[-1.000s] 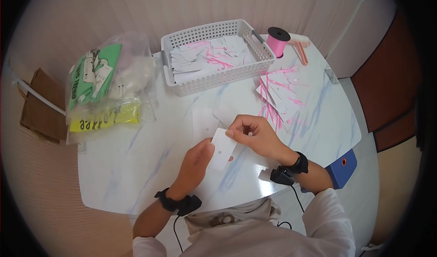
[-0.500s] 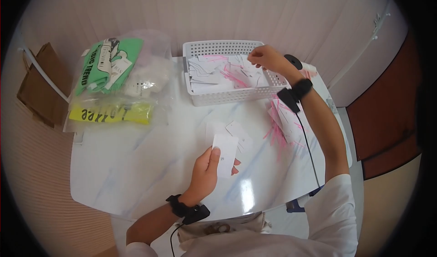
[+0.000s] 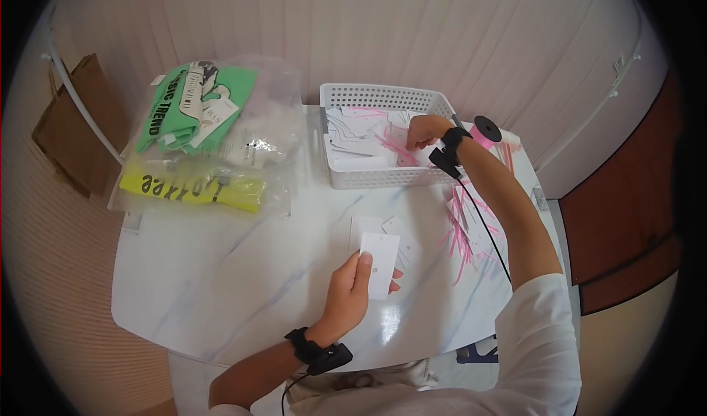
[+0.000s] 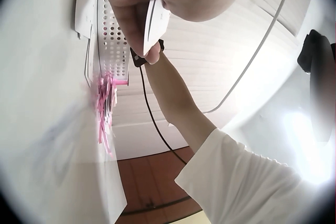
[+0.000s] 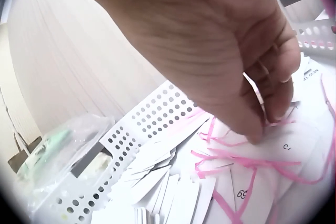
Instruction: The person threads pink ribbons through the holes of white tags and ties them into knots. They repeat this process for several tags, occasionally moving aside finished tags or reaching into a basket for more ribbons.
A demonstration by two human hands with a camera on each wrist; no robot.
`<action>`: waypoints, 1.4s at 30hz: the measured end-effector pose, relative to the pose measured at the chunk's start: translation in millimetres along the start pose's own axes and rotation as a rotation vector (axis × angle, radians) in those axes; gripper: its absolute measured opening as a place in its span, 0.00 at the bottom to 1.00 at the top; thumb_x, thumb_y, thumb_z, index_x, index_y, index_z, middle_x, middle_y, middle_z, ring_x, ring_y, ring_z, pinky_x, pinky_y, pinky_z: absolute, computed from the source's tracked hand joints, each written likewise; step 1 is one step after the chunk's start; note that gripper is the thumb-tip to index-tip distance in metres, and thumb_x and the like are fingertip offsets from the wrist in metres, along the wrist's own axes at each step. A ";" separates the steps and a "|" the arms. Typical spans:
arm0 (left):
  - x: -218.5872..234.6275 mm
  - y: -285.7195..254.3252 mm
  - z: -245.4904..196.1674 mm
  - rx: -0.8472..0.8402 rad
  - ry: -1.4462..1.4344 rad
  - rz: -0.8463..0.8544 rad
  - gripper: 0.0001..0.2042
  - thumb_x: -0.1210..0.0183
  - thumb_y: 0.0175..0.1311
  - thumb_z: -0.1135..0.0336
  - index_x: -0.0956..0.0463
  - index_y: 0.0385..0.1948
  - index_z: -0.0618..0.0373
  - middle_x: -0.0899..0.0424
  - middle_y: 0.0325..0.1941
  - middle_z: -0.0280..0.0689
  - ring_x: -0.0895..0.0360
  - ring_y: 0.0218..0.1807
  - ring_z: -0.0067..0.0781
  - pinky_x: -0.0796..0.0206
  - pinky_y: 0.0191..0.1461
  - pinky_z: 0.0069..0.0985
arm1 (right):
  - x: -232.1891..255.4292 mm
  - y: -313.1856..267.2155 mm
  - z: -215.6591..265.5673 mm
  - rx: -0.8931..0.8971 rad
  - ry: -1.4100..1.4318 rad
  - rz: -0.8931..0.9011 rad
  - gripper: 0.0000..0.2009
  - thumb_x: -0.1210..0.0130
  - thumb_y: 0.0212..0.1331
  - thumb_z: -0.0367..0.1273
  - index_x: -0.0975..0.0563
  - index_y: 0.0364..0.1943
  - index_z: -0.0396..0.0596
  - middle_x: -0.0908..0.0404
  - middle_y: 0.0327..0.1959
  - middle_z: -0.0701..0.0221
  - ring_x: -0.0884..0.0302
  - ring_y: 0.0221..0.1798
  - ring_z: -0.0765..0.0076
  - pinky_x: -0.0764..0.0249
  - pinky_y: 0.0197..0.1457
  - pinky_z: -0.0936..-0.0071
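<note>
My left hand (image 3: 350, 293) grips a stack of white card tags (image 3: 385, 258), thumb on the top one, which bears a small printed number. In the left wrist view the tags (image 4: 155, 24) show edge-on between thumb and fingers. My right hand (image 3: 427, 131) is inside the white perforated basket (image 3: 368, 180), near its right end. Its bent fingers and thumb stand a little apart, with the fingertips (image 5: 255, 136) right at a pile of tags with pink ribbon loops (image 5: 247, 162). Plain white tags (image 5: 163, 182) lie stacked on the basket's other side.
More white cards (image 3: 398, 228) lie on the marbled table (image 3: 221, 283) beyond the left hand. Ribboned tags (image 3: 462, 228) are heaped right of the basket, near a pink ribbon spool (image 3: 484, 130). Bagged clothes (image 3: 199, 114) lie at the left. A cable (image 3: 486, 224) hangs along the right forearm.
My right hand has left the tags held in front, crossed to the basket and lowered into its right side. The left hand keeps the tags. The head view has shifted.
</note>
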State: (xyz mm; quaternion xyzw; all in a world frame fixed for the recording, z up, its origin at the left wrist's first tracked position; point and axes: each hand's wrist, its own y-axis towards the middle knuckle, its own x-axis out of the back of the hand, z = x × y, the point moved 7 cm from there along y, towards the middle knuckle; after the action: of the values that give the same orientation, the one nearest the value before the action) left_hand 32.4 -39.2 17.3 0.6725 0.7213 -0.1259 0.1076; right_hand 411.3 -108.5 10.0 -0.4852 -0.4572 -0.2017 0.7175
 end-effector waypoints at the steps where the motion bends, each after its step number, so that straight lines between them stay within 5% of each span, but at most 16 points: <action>1: -0.1 -0.1 0.9 0.007 -0.002 0.009 0.22 0.68 0.76 0.54 0.33 0.47 0.66 0.18 0.37 0.45 0.19 0.34 0.30 0.26 0.38 0.25 | 1.9 -6.0 2.2 0.004 0.056 0.020 0.10 0.37 0.43 0.38 0.18 0.22 0.46 0.20 0.20 0.71 0.24 0.21 0.75 0.31 0.23 0.78; 4: -0.3 0.4 1.7 0.030 -0.015 0.021 0.22 0.68 0.76 0.54 0.33 0.47 0.66 0.18 0.37 0.46 0.19 0.33 0.31 0.26 0.38 0.25 | 30.1 -34.8 7.9 0.139 0.432 -0.151 0.10 0.40 0.48 0.38 0.18 0.25 0.46 0.18 0.25 0.75 0.24 0.24 0.80 0.31 0.24 0.81; 5: 0.2 0.9 1.4 0.029 -0.015 0.025 0.22 0.68 0.76 0.54 0.33 0.47 0.66 0.18 0.37 0.46 0.19 0.33 0.31 0.26 0.38 0.25 | 40.6 -46.8 9.9 0.147 0.517 -0.183 0.11 0.41 0.54 0.38 0.20 0.33 0.45 0.17 0.33 0.74 0.21 0.32 0.82 0.31 0.29 0.84; 8: 0.5 3.9 -1.2 0.057 -0.118 0.078 0.23 0.68 0.76 0.53 0.34 0.52 0.66 0.20 0.46 0.48 0.20 0.34 0.32 0.27 0.40 0.27 | 56.2 -90.8 23.2 0.210 0.756 -0.361 0.10 0.42 0.57 0.38 0.21 0.33 0.45 0.17 0.32 0.75 0.24 0.28 0.84 0.32 0.27 0.84; 10: -1.1 5.0 -5.1 0.088 -0.311 0.110 0.24 0.67 0.75 0.53 0.39 0.60 0.64 0.28 0.60 0.48 0.22 0.36 0.32 0.29 0.44 0.29 | 45.6 -127.4 37.4 0.267 0.806 -0.375 0.10 0.43 0.58 0.38 0.21 0.31 0.46 0.17 0.28 0.76 0.27 0.24 0.85 0.33 0.25 0.84; 16: -3.7 3.3 -20.3 0.060 -0.431 0.146 0.25 0.65 0.74 0.52 0.45 0.65 0.60 0.40 0.70 0.42 0.23 0.38 0.32 0.31 0.45 0.31 | -49.5 -242.3 86.9 0.393 0.833 -0.158 0.06 0.42 0.57 0.32 0.21 0.30 0.45 0.19 0.23 0.74 0.28 0.20 0.84 0.33 0.22 0.84; 29: 12.1 10.9 -22.1 -0.012 -0.397 0.080 0.25 0.61 0.73 0.52 0.41 0.63 0.61 0.34 0.66 0.42 0.26 0.37 0.28 0.33 0.45 0.28 | -146.4 -312.3 94.4 0.418 1.028 -0.021 0.06 0.43 0.59 0.29 0.23 0.31 0.40 0.21 0.24 0.72 0.26 0.27 0.82 0.29 0.27 0.82; 31: 13.9 9.1 -24.0 0.027 -0.418 0.007 0.20 0.57 0.72 0.54 0.35 0.58 0.56 0.29 0.60 0.37 0.28 0.32 0.20 0.35 0.38 0.20 | -151.7 -311.5 88.8 0.443 1.007 -0.052 0.06 0.42 0.60 0.30 0.23 0.30 0.41 0.21 0.23 0.72 0.26 0.26 0.82 0.30 0.27 0.82; 35: 20.3 11.0 -18.2 0.039 -0.463 0.009 0.18 0.55 0.72 0.55 0.33 0.54 0.57 0.26 0.53 0.36 0.29 0.31 0.21 0.36 0.37 0.20 | -152.4 -325.3 86.1 0.419 0.903 0.033 0.07 0.43 0.60 0.32 0.22 0.31 0.42 0.20 0.24 0.73 0.26 0.27 0.81 0.30 0.31 0.80; 38: 13.6 6.7 -14.2 0.103 -0.458 0.119 0.16 0.56 0.72 0.55 0.31 0.48 0.57 0.26 0.47 0.36 0.29 0.30 0.21 0.36 0.36 0.21 | -151.3 -331.0 85.3 0.571 0.746 0.003 0.08 0.42 0.60 0.33 0.20 0.35 0.43 0.19 0.29 0.74 0.25 0.32 0.80 0.30 0.36 0.79; 40: 5.3 0.2 -14.1 0.163 -0.423 0.214 0.16 0.57 0.72 0.54 0.30 0.45 0.58 0.26 0.44 0.37 0.30 0.26 0.21 0.37 0.33 0.21 | -141.9 -318.9 66.4 0.593 0.855 -0.218 0.09 0.42 0.60 0.33 0.21 0.41 0.43 0.19 0.38 0.76 0.27 0.35 0.83 0.33 0.34 0.83; 42: 8.9 0.3 -6.7 0.163 -0.400 0.297 0.19 0.58 0.72 0.53 0.32 0.49 0.61 0.26 0.46 0.40 0.29 0.27 0.24 0.36 0.33 0.22 | -139.9 -307.2 55.8 0.543 0.990 -0.220 0.10 0.46 0.63 0.33 0.21 0.45 0.45 0.20 0.40 0.77 0.30 0.37 0.84 0.34 0.36 0.83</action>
State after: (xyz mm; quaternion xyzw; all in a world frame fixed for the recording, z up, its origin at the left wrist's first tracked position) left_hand 32.1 -28.7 20.7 0.7392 0.5666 -0.2969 0.2109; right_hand 90.3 -218.5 54.3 -0.0811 -0.1500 -0.3536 0.9197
